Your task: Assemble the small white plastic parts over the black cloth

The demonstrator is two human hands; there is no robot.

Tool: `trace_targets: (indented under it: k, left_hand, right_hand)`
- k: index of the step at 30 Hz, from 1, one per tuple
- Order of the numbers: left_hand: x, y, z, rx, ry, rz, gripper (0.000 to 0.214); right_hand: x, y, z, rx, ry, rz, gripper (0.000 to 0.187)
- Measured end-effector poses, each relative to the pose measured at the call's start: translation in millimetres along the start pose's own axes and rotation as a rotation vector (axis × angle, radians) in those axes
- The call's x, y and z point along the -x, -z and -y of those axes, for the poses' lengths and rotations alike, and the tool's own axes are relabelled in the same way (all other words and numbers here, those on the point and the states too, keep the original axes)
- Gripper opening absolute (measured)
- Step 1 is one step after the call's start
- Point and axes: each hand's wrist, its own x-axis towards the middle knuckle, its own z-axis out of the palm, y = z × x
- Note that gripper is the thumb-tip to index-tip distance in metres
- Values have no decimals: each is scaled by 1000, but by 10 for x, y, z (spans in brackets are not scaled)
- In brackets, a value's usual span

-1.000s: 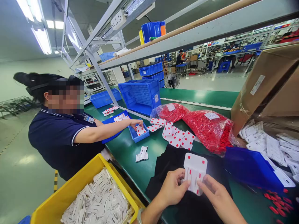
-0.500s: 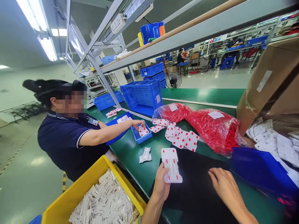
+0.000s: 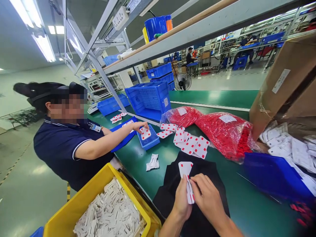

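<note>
A white plastic plate with red pads (image 3: 185,167) is held up, tilted nearly edge-on, above the black cloth (image 3: 170,184). My left hand (image 3: 181,201) is closed round its lower left side. My right hand (image 3: 207,197) meets it from the right, thumb and fingers closed on the plate's edge; whether a small red pad is between those fingers is hidden. Beyond the cloth lies a pile of similar white plates with red pads (image 3: 191,144). Two plain white pieces (image 3: 153,162) rest crossed on the green table (image 3: 134,164), left of the cloth.
Bags of red pads (image 3: 224,135) lie behind the pile. A blue bin (image 3: 274,174) and a carton (image 3: 278,72) of white plates stand right. A yellow crate (image 3: 81,200) of white pieces is at left. A co-worker's hand (image 3: 140,126) holds a plate over a small blue tray (image 3: 151,141).
My right hand has come left from above the cloth to the plate and closed on it. The plate has turned from face-on to nearly edge-on. The co-worker's hand has lifted a plate slightly.
</note>
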Motion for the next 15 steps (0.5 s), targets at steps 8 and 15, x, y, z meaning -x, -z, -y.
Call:
trace_targets:
  k: [8, 15]
  left_hand:
    - [-26, 27, -119, 48, 35, -8, 37]
    - [-82, 78, -530, 67, -23, 104, 54]
  right_hand:
    - [74, 30, -115, 129, 132, 208, 17]
    - [357, 435, -778, 305, -58, 93, 26]
